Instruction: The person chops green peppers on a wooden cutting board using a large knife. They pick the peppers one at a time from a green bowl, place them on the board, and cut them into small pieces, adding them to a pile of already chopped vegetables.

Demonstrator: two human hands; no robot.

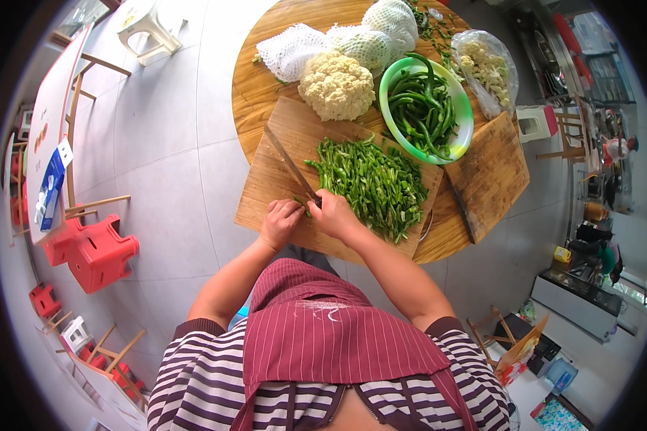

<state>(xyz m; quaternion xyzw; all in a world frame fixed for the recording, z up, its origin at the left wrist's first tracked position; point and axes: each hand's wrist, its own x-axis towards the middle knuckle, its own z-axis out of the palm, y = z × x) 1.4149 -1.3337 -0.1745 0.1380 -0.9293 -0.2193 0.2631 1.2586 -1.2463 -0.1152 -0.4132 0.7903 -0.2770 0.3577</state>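
Observation:
My right hand [334, 215] is closed around the dark handle of a long kitchen knife [290, 161], whose blade points away over the wooden cutting board [259, 178]. Beside it, my left hand [282, 222] presses a piece of green chili pepper [302, 203] to the board near its front edge, fingers curled. To the right on the board lies a wide heap of sliced green peppers [374, 183]. Behind the heap, a green-and-white bowl [466, 126] holds whole green chili peppers [423, 105]. A cauliflower head [337, 86] rests at the board's far edge.
Foam-netted produce [294, 51] sits at the back of the round wooden table [248, 70]. A plastic bag of cauliflower pieces [485, 67] stands back right, above a second cutting board [488, 175]. Green scraps lie near it. Red plastic stools [100, 253] stand on the floor at left.

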